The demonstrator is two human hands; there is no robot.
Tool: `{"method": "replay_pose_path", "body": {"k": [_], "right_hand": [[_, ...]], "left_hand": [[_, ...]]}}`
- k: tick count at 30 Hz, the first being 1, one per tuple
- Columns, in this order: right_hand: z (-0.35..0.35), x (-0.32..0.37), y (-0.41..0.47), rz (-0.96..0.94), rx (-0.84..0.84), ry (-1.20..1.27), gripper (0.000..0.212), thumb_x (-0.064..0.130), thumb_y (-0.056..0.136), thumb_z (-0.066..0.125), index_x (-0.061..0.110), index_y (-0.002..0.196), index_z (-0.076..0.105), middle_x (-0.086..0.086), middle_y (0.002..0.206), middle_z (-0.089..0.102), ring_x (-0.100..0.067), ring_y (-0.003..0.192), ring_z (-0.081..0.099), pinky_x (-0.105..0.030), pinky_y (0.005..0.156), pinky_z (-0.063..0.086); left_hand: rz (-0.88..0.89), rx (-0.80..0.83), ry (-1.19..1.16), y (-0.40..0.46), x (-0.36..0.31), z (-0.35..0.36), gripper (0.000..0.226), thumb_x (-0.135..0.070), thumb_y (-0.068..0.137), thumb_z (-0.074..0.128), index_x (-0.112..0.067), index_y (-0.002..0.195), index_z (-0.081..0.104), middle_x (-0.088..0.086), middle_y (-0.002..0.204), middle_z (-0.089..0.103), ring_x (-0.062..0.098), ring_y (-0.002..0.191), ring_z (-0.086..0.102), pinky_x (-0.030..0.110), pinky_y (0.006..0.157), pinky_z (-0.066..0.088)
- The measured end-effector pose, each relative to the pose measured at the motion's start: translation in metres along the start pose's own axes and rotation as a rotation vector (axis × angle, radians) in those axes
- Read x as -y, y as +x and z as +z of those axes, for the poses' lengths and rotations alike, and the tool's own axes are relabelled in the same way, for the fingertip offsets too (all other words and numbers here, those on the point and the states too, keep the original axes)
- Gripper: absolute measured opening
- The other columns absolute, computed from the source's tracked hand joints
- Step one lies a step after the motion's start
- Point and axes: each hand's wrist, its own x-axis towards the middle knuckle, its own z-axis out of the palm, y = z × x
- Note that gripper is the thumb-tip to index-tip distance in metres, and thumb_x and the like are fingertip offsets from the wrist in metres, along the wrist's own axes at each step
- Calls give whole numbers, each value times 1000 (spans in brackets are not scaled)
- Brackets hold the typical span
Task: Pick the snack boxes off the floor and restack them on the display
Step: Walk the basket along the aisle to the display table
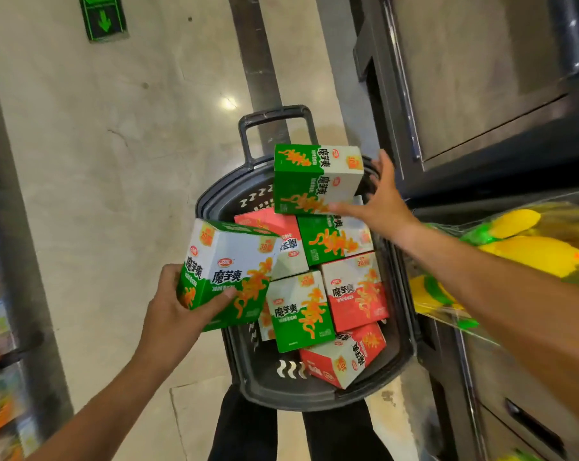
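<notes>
A dark plastic shopping basket (215, 197) stands on the floor before me, holding several green-and-white and red-and-white snack boxes. My left hand (175, 307) grips a green snack box (228, 271) at the basket's left rim, thumb across its front. My right hand (381, 201) holds another green snack box (318, 178) above the basket's far side, thumb under its lower edge and fingers behind its right end. Below lie a green box (301, 311), a red box (358, 291) and another red box (341, 361).
The basket's handle (274, 124) stands up at the far end. A dark metal cabinet (481, 94) rises on the right, with yellow-and-green packaged goods (527, 247) on its ledge. Shelving with colourful goods (2, 377) lines the left. Pale stone floor (115, 161) spreads beyond.
</notes>
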Motion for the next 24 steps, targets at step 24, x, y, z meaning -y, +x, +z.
{"method": "replay_pose_path", "body": {"k": [24], "right_hand": [[-16,138,-265,-179,-594,12,72,58,61,86,31,123,62,6,114,60,-12,107,59,-41,95,53]], "left_hand": [[189,2,-271,-120,-166,-101,61,-39,65,89,-28,114,54,-8,110,69,7,100,68,23,76,58]]}}
